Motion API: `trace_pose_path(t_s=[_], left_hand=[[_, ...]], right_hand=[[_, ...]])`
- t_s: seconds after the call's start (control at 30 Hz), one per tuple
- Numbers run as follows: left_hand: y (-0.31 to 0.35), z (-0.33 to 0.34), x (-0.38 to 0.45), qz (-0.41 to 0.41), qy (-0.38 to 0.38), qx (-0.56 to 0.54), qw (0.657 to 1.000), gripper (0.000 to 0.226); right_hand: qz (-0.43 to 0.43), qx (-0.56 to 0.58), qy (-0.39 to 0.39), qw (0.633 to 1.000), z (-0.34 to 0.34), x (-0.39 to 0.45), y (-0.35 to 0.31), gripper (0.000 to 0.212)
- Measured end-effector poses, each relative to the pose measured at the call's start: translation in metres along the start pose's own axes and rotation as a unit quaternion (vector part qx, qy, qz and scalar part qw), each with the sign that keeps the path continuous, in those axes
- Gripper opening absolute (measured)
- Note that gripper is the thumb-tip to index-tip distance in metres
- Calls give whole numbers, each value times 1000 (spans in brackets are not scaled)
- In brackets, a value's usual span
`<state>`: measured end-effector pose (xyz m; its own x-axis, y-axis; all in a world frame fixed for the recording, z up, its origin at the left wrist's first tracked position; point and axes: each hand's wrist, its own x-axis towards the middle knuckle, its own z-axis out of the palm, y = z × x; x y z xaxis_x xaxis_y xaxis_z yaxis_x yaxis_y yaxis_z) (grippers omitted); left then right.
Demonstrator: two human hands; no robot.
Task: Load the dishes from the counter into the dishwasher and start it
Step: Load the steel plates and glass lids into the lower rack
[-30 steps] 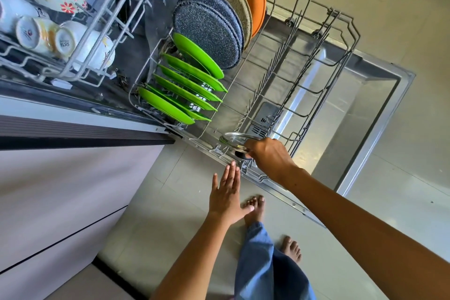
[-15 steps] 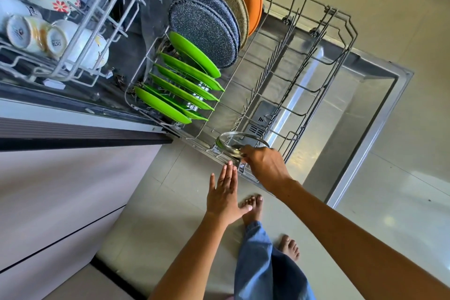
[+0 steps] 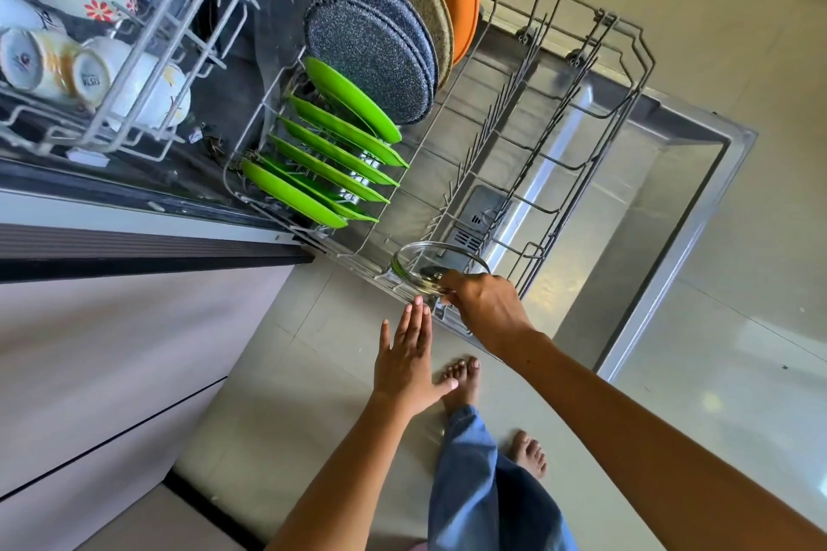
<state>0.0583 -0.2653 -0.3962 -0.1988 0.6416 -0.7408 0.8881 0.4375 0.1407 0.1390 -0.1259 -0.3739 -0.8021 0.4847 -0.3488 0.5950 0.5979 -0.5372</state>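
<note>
Placement of a glass lid (image 3: 441,266) is in hand. The right hand (image 3: 485,309) pinches its knob at the near corner of the lower rack (image 3: 626,72); the left hand (image 3: 409,360) hovers flat, holding nothing. Recommended: stand the lid upright between tines, clear of the green plates (image 3: 340,148), seated before release.

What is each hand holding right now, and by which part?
The right hand holds a glass lid by its dark centre knob, over the lower rack. The left hand holds nothing.
</note>
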Motion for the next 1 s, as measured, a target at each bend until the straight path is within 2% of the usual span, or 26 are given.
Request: trace_pose_path(t_s=[0.3,0.57,0.8,0.87,1.0], left_hand=[[3,-1,-2,-5,5,-4,1000,110],[5,-3,-3,-10,-7,-2,1000,110],[5,-3,-1,-14,-14,6,1000,110],[5,-3,-1,-13,-15,9,1000,109],[3,1,-1,-12,3,-1,1000,110]], right_hand=[[3,45,113,993,-24,0,9,7],[11,-8,31,999,-18,20,5,7],[26,-12,-30,999,-2,4,-13,20],[34,-12,-19,999,5,-1,-17,23],[42,-19,64,997,9,-4,-15,25]])
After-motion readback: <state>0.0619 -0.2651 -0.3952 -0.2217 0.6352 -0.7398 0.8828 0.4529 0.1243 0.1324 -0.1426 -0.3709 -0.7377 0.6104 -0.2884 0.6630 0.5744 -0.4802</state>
